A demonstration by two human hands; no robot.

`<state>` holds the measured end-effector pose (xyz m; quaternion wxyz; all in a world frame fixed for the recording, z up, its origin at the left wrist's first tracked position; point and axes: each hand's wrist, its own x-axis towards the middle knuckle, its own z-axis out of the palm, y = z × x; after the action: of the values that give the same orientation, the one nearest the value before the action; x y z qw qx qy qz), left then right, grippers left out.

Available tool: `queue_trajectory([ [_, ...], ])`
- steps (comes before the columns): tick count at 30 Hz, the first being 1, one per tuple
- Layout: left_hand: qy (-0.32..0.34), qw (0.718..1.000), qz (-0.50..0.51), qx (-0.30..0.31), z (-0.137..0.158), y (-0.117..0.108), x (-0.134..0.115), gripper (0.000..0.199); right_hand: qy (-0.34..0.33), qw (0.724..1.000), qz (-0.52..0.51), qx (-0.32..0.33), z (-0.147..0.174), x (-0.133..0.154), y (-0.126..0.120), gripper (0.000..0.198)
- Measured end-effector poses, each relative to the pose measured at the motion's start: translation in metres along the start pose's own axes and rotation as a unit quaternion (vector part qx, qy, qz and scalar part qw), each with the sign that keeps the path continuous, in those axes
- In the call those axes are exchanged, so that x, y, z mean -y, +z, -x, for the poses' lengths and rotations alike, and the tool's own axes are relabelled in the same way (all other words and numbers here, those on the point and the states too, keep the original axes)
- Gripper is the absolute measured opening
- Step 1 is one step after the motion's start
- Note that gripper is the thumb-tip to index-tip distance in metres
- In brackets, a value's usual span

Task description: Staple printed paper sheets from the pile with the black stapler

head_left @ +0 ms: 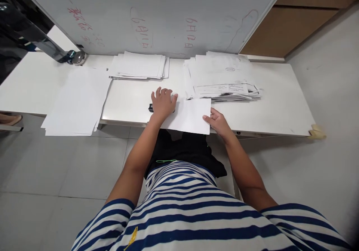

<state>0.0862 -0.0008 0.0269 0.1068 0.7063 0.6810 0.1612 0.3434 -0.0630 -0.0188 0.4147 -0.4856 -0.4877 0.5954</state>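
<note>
My right hand (218,122) pinches the right edge of a white sheet of paper (190,114), thumb on top. The sheet lies partly on the desk and reaches out past its front edge. My left hand (163,103) is palm down at the sheet's left end, fingers spread. Beneath it sits a small black object (150,108), perhaps a stapler, mostly hidden by the hand. Whether the left hand presses on it I cannot tell.
On the white desk (280,101) lie a paper stack (140,66) at the back, a thicker printed stack (221,73) to its right, and large sheets (78,101) overhanging the front edge at left. A whiteboard (168,15) stands behind. A wall (322,75) bounds the right.
</note>
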Motion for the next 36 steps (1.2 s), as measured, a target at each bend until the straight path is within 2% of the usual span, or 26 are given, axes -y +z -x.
queue_trajectory([
  [5, 0.009, 1.0, 0.026, -0.001, -0.002, 0.004, 0.001, 0.04, 0.003, 1.0, 0.017, -0.009, 0.004, 0.002, 0.001, 0.056],
  [11, 0.025, 0.997, 0.072, -0.005, -0.003, 0.009, 0.003, 0.035, 0.021, 0.998, 0.057, -0.026, 0.008, 0.009, 0.004, 0.062],
  [18, 0.02, 0.997, 0.067, 0.014, -0.001, 0.008, -0.001, 0.037, 0.01, 0.998, 0.056, -0.028, 0.01, 0.008, 0.004, 0.059],
  [29, 0.031, 0.999, 0.044, 0.01, -0.002, 0.015, -0.002, 0.035, 0.016, 0.997, 0.068, -0.033, 0.013, 0.012, 0.005, 0.054],
  [36, 0.045, 0.997, 0.065, 0.019, -0.003, 0.016, 0.0, 0.035, 0.001, 0.997, 0.065, -0.032, 0.011, 0.008, 0.005, 0.053],
])
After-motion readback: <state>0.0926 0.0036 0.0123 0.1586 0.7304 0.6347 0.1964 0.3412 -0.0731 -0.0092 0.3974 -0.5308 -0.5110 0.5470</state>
